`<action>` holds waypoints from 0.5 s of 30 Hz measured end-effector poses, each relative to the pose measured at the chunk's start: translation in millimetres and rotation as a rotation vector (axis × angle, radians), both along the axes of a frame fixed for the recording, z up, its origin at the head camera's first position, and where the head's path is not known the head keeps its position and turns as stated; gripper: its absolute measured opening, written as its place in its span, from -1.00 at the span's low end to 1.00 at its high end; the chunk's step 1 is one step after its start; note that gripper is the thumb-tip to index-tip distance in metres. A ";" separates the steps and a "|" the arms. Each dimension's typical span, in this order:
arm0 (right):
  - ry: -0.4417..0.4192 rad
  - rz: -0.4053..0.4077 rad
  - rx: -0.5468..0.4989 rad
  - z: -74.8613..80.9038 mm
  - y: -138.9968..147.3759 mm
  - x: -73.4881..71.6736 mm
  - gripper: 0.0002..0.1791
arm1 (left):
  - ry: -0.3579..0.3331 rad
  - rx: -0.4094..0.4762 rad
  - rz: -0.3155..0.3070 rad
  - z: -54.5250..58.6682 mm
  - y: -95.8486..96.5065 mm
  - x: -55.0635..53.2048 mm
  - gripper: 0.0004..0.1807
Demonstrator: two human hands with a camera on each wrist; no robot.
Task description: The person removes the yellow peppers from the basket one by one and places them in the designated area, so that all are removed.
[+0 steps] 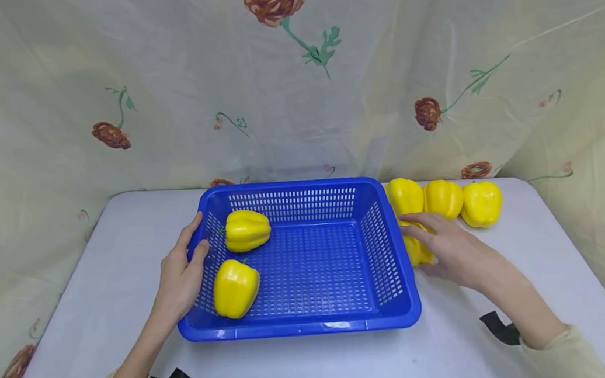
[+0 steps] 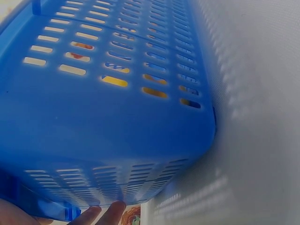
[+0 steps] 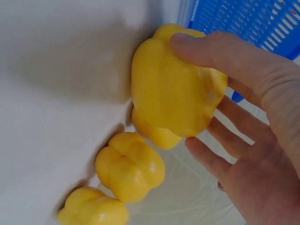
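My left hand (image 1: pixel 182 273) grips the left rim of a blue plastic basket (image 1: pixel 302 328), thumb over the edge. In the left wrist view its fingertips show at the bottom, against the slotted basket wall (image 2: pixel 93 126). Two yellow bell peppers, one behind (image 1: pixel 247 231) and one in front (image 1: pixel 237 289), lie in the left part of the basket. Just outside the basket's right wall, my right hand (image 1: pixel 460 254) holds another yellow bell pepper (image 3: pixel 173 89) between thumb and fingers. The hand partly covers this pepper in the head view.
Three more yellow bell peppers, left (image 1: pixel 405 195), middle (image 1: pixel 442 198) and right (image 1: pixel 482 204), form a row at the table's back right. The white table (image 1: pixel 116 243) ends at a flowered curtain (image 1: pixel 169 93). Black straps show at both wrists.
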State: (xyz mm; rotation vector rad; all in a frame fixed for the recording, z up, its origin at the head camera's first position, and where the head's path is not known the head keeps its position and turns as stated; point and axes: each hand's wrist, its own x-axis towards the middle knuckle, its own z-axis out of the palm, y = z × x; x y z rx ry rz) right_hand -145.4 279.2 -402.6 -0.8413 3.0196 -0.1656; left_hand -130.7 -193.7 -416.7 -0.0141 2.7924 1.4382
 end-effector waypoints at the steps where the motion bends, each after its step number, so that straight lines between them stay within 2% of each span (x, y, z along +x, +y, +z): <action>1: 0.003 0.002 -0.002 -0.7 -0.2 -0.3 -0.13 | 0.001 0.002 0.001 -0.2 -0.1 0.1 -0.35; 7: 0.041 0.025 0.001 -3.1 0.0 -2.5 -0.14 | 0.005 0.003 -0.001 -0.6 0.4 -0.1 -0.34; 15: 0.051 0.043 0.003 -6.3 1.8 -1.9 -0.15 | 0.007 0.002 -0.001 -0.4 1.2 -0.5 -0.35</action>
